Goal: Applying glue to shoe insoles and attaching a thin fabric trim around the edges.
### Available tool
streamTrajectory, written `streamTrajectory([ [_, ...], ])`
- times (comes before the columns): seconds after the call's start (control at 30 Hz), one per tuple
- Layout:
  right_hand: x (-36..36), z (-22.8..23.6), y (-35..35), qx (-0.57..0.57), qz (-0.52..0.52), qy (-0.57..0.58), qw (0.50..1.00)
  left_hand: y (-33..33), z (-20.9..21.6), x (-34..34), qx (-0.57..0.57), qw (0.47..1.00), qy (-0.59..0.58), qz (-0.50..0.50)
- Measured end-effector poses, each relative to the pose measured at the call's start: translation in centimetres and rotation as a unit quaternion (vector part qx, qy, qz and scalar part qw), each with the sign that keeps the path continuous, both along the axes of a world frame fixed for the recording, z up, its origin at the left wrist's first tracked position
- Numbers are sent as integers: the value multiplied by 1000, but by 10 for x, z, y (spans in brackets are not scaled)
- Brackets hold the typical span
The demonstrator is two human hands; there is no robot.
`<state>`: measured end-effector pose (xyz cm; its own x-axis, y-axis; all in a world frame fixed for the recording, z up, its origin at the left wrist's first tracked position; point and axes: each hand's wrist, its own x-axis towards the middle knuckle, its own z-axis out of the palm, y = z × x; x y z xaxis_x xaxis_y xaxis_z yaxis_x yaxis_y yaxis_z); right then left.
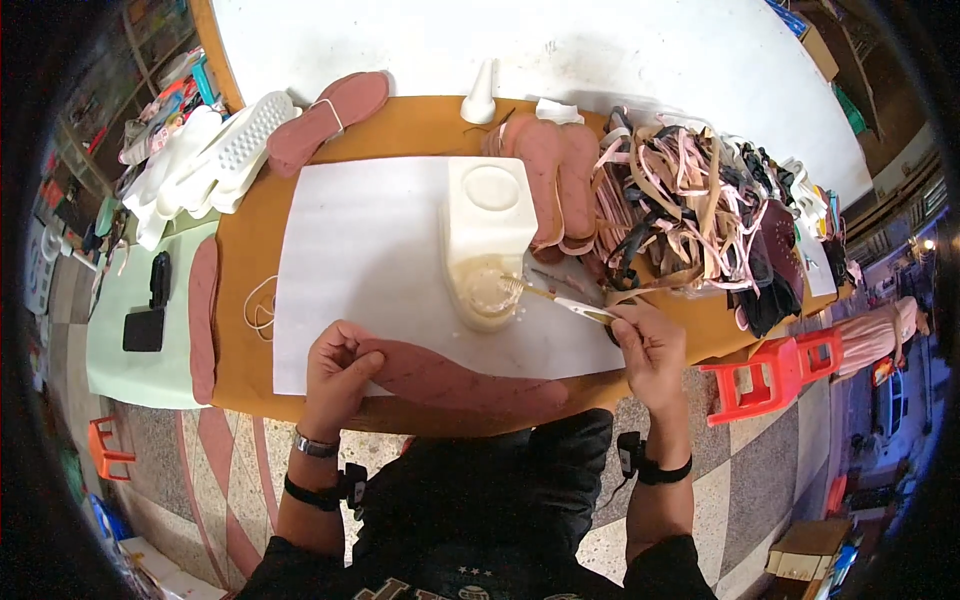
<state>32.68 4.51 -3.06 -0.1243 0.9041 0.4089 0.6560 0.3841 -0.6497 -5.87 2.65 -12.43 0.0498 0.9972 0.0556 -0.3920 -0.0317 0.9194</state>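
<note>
My left hand, centre-left: pinching reddish sole. My right hand, centre-right: gripping brush. Frame centre: cream-coloured container.

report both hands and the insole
Left hand holding reddish insole by one end. Right hand gripping brush, bristles at white container. Nothing lying on insole.

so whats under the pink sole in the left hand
White sheet shows past the far edge of the pink sole, and brown table along its near edge. Anything directly beneath is covered by the sole.
</note>
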Motion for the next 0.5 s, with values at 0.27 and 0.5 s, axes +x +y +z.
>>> streamTrajectory([
  [0.27,-10,-1,-12,8,-29,19,999,-2,-1,-1,8,1000,-3,4],
  [0.5,-16,-9,-20,13,-28,43,999,-2,-2,0,2,1000,-7,0],
])
